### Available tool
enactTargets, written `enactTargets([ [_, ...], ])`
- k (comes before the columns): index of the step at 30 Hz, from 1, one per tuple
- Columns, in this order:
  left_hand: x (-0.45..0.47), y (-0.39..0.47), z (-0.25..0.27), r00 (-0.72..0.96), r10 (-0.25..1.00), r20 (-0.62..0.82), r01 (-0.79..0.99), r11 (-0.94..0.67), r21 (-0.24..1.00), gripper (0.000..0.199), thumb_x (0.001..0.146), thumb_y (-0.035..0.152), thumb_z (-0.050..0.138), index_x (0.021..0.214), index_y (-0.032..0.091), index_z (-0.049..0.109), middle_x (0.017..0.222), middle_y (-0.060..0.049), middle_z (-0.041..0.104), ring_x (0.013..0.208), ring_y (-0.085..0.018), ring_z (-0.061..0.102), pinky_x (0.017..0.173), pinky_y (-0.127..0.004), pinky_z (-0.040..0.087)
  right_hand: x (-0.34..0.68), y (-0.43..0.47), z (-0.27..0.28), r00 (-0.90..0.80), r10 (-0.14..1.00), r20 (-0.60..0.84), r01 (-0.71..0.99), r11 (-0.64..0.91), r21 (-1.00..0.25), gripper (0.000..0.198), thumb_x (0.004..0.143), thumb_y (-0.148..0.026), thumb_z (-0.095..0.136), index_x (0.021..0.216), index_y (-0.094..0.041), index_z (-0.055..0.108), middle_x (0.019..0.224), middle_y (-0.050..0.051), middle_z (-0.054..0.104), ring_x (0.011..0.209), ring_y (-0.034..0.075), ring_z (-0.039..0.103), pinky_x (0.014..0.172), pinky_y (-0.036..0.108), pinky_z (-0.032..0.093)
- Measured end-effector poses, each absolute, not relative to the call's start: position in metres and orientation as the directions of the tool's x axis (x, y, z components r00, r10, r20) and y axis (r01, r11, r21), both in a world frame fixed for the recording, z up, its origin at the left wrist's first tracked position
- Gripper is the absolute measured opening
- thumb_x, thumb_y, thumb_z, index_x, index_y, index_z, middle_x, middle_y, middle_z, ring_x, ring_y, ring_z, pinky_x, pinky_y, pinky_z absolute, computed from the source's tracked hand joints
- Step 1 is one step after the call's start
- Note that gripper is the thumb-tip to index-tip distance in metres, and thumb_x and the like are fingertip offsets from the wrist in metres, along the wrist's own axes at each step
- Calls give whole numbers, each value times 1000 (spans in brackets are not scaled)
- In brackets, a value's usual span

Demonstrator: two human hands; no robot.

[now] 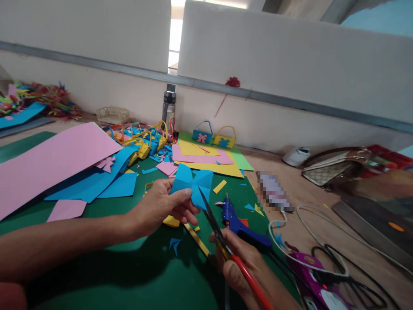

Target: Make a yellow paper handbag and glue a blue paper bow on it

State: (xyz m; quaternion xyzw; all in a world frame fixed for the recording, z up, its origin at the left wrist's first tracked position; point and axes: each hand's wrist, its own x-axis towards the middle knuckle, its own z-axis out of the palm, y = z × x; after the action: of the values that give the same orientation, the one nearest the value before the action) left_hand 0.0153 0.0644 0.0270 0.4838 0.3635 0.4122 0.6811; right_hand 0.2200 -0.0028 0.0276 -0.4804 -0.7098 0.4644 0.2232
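Scissors point(214, 224) clasped in right grip point(240, 258), blue paper point(181, 177) pinched in left grip point(166, 202), jutting up beyond it

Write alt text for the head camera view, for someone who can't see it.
The left hand holds a notched blue paper piece while the right hand holds red-handled scissors up to it. A blue glue gun and paper scraps lie on a green mat.

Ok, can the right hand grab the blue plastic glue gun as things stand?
Probably not yet: the right hand holds red-handled metal scissors, though the glue gun lies close by, mostly uncovered.
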Motion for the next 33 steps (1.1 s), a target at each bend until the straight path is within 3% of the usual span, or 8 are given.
enactTargets([
  [5, 14, 64, 27, 403, 911, -83, -177, 167, 970, 23, 77, 33, 63, 69, 13, 54, 63, -4, 68, 56, -17, 68, 50, -21, 51, 220, -3, 28, -407, 902, -144, 484, 80, -871, 53, 75, -69, 44, 90, -20, 57, 68, 1, 52, 61, 16, 48, 55, 24, 45],
  [14, 14, 63, 32, 346, 934, -82, -190, 156, 969, 24, 74, 33, 64, 64, 13, 55, 59, -4, 67, 54, -15, 66, 52, -21, 51, 217, -7, 33, -364, 924, -114, 460, 71, -885, 51, 75, -67, 47, 94, -21, 60, 68, 1, 55, 59, 15, 51, 57, 26, 48],
  [25, 17, 64, 31, 267, 952, -149, -348, 239, 906, 24, 67, 29, 71, 67, 14, 52, 56, -2, 66, 57, -17, 67, 53, -22, 52, 217, -4, 35, -433, 896, -93, 485, 145, -863, 50, 79, -67, 40, 90, -20, 55, 66, 0, 48, 56, 14, 45, 51, 23, 44],
  [33, 18, 62, 33, 275, 950, -148, -358, 244, 901, 21, 69, 29, 70, 67, 13, 55, 58, -5, 68, 56, -16, 67, 54, -23, 52, 217, -4, 36, -414, 907, -84, 498, 148, -854, 46, 80, -63, 43, 88, -20, 57, 65, 0, 49, 54, 13, 46, 52, 24, 46],
])
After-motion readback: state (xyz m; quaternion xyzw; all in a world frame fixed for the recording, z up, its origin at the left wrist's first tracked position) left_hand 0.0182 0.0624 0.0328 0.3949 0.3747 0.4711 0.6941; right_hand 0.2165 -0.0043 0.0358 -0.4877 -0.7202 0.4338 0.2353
